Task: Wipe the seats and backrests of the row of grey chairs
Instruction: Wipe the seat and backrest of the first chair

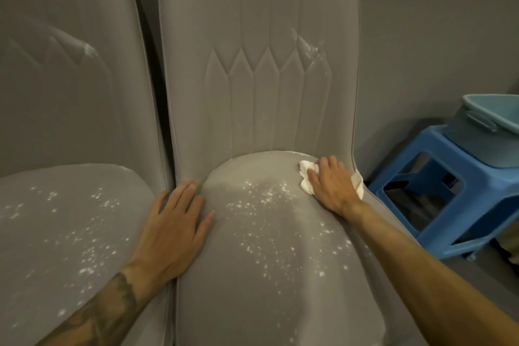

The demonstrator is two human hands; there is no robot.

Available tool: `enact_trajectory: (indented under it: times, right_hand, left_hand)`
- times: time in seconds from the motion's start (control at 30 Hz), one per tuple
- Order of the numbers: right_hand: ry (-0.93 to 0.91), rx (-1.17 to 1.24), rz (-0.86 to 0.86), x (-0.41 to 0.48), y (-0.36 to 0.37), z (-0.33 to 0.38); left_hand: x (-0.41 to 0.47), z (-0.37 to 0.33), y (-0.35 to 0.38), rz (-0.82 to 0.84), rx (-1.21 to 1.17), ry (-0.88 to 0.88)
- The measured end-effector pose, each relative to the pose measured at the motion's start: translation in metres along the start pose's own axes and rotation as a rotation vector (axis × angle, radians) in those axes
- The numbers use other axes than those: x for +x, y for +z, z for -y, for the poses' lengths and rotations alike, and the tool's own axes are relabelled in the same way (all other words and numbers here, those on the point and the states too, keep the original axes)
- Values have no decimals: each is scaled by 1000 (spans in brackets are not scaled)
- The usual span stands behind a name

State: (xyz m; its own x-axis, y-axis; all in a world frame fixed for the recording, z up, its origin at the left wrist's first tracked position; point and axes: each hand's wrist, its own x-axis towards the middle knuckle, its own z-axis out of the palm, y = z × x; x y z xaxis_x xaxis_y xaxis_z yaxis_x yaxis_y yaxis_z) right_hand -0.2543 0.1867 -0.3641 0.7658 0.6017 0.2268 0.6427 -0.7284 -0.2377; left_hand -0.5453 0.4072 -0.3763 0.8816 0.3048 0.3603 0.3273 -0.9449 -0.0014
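Note:
Two grey padded chairs stand side by side. The right chair's seat (269, 284) is speckled with white powder, and its quilted backrest (261, 87) has a white smear near the upper right. The left chair's seat (64, 222) is also speckled, and its backrest (64, 64) carries a white mark. My right hand (331, 182) presses a white cloth (306, 177) flat on the right chair's seat, at its back right corner. My left hand (177, 222) rests flat with straight fingers on the left edge of that seat, over the gap between the chairs.
A blue plastic stool (438, 196) stands close to the right of the right chair, with a light blue tub (488, 132) on top. A grey wall (421, 36) runs behind the chairs. Grey floor shows at the lower right.

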Motion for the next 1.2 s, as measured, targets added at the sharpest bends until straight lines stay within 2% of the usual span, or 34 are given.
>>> enact_trajectory:
  times: [0.1,0.17,0.33,0.37,0.47,0.57,0.6,0.67,0.73,0.77,0.8,0.87,0.97,1.03,1.13,1.2]
  right_hand:
    - [-182,87,59,-23,4,0]
    - [-229,91,84,-26,-1,-11]
    - [50,-15,4,4,-2,-7]
    - [59,-6,-12,4,0,3]
    - [-114,92,29,-20,9,22]
    - [-267,78,89,-34,-1,1]
    - [-238,64,81,-30,-5,-12]
    - [-66,35,29,-19,-12,-33]
    - [119,-13,-24,-9,-12,-38]
    - [152,-26,-34,-8,-9,-32]
    - [135,-14,-32,-10,-5,-25]
    - [-12,46,-6,-24,1,-13]
    - [-172,89,87,-38,-9,-25]
    - [-100,55,80,-32,-16,-40]
    - [136,4,9,-19,-18,-42]
    - [141,19,-5,-21,-11,-26]
  left_hand:
    - [1,-1,7,12,-34,-20]
    - [0,2,9,2,-31,-14]
    - [0,1,14,-19,-36,-35]
    - [0,1,14,-19,-42,-36]
    - [0,3,15,-24,-51,-32]
    - [-1,4,17,-3,-59,-33]
    - [-1,4,16,0,-64,-36]
    - [-1,4,16,-2,-68,-43]
    - [-2,2,15,-7,-75,-52]
    - [-1,2,15,-8,-78,-53]
    - [-1,2,14,-9,-81,-49]
    - [-1,1,13,-18,-83,-46]
    - [-1,1,13,-16,-91,-49]
    - [0,1,13,-8,-99,-53]
    - [-1,1,13,-3,-99,-64]
    - [-1,0,12,0,-99,-61]
